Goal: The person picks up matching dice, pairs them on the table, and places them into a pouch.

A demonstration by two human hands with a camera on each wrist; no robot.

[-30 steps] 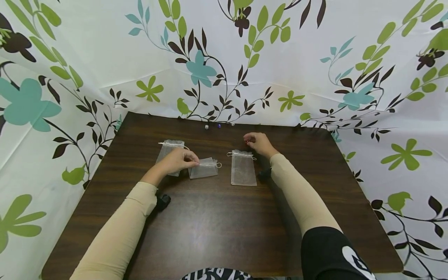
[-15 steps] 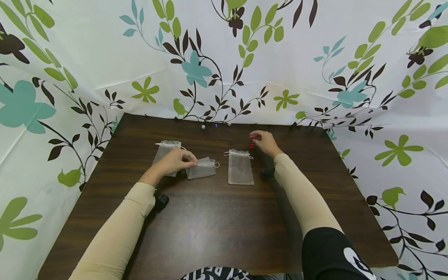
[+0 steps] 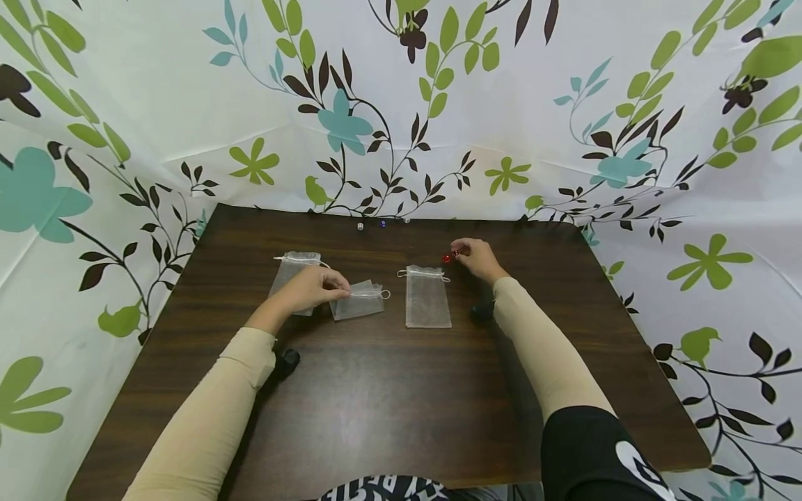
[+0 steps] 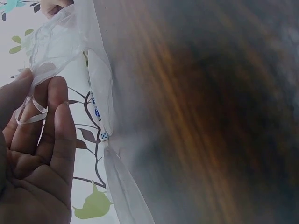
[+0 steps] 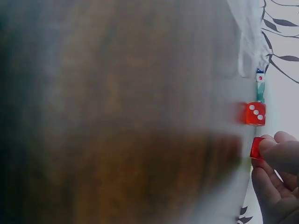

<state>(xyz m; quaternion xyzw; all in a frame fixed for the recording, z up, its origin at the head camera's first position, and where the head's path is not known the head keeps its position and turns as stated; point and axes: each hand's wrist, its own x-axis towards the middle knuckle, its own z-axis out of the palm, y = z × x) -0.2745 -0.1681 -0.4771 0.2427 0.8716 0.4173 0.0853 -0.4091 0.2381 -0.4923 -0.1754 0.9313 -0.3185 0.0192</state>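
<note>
My left hand (image 3: pixel 316 289) pinches the drawstring end of a sheer white organza bag (image 3: pixel 358 307) between thumb and fingers, and a ribbon loop hangs by its fingers in the left wrist view. Another organza bag (image 3: pixel 289 270) lies partly hidden behind that hand. Over the table's back right part, my right hand (image 3: pixel 479 259) pinches a red die (image 5: pixel 255 148) between thumb and fingers. A second red die (image 5: pixel 257 115) with white pips sits on the table just beyond the held one. A third organza bag (image 3: pixel 428 306) lies flat between the two hands.
Along the back edge of the dark wooden table (image 3: pixel 388 403) sit a white die (image 3: pixel 360 227), a blue die (image 3: pixel 383 223) and a small pale piece (image 3: pixel 407 220). A patterned cloth (image 3: pixel 438 104) hangs directly behind the table.
My right hand has shifted right, and the red dice that its fingers mostly covered now show at its fingertips. The left hand keeps its pinch on the bag. The head view has turned slightly.
</note>
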